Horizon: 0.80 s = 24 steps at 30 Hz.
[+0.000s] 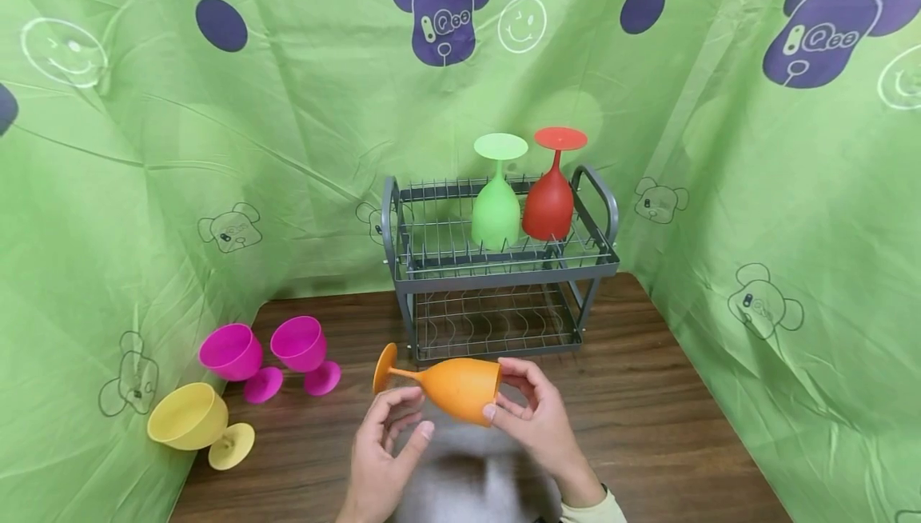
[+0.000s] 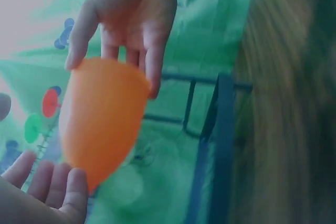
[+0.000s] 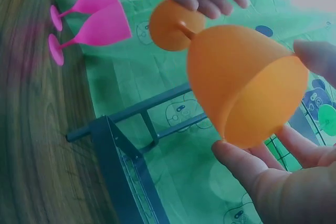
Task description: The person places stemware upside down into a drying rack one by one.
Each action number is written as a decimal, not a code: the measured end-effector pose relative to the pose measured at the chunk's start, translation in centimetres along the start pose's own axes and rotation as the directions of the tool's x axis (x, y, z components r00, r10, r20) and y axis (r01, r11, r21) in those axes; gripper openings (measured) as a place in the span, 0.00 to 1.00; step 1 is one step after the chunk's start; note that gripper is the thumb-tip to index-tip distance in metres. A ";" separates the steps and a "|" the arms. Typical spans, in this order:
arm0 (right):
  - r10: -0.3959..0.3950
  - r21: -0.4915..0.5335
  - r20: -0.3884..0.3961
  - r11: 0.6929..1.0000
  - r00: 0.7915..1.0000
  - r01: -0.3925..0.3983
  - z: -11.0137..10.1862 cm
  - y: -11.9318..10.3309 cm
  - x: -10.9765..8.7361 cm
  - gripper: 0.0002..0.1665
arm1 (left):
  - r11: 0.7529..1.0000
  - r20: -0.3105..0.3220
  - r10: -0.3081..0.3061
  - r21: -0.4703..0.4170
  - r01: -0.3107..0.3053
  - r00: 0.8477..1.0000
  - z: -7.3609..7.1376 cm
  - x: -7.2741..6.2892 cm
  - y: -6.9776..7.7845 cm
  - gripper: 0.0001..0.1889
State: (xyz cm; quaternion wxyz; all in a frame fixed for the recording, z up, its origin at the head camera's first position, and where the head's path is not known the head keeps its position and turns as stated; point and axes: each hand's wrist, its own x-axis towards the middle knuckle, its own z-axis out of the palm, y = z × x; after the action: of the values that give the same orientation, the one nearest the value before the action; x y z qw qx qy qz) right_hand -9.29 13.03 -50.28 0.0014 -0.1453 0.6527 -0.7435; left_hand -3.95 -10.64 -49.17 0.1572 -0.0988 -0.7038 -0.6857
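Note:
An orange goblet [image 1: 460,389] lies sideways in the air in front of the rack, its foot to the left and its mouth to the right. My right hand [image 1: 538,419] pinches it at the rim, thumb on the near side and fingers on the far side. Close below the stem is my left hand [image 1: 392,447], fingers loosely bent and thumb apart; whether a fingertip touches the goblet I cannot tell. The right wrist view looks into the goblet's mouth [image 3: 268,100]. A green goblet [image 1: 496,211] and a red goblet [image 1: 550,203] stand upside down on the rack's upper tier.
A grey two-tier dish rack [image 1: 504,273] stands at the back of the wooden table [image 1: 669,427]. On the left are two magenta goblets [image 1: 232,353] and a yellow goblet [image 1: 189,419], all tilted over. Green printed cloth [image 1: 302,123] encloses the back and sides.

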 end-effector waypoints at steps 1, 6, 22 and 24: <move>-0.005 0.027 -0.010 1.000 1.000 0.005 0.1 0.1 0.0 0.38 | 0.996 -0.013 -0.049 -0.078 0.048 0.999 0.2 -0.1 -0.1 0.21; 0.036 0.181 -0.062 0.983 0.997 -0.024 0.7 0.3 -0.5 0.37 | 0.907 0.012 -0.213 -0.369 0.202 0.977 0.8 -0.2 -1.0 0.25; 0.093 0.608 0.065 0.786 0.994 -0.113 3.7 1.6 -2.9 0.24 | 0.803 0.107 -0.215 -0.546 0.239 0.971 1.7 0.8 -2.0 0.36; 0.099 0.623 0.074 0.772 0.992 -0.123 3.9 1.8 -3.1 0.22 | 0.803 0.116 -0.211 -0.546 0.239 0.971 1.7 0.7 -2.0 0.35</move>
State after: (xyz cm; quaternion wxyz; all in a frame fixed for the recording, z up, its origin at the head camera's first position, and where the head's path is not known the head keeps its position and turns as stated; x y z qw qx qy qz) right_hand -5.80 9.62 -52.29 0.1055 -0.1113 0.3759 -0.9139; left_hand -5.50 -9.10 -50.79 0.0219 -0.0729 -0.4841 -0.8717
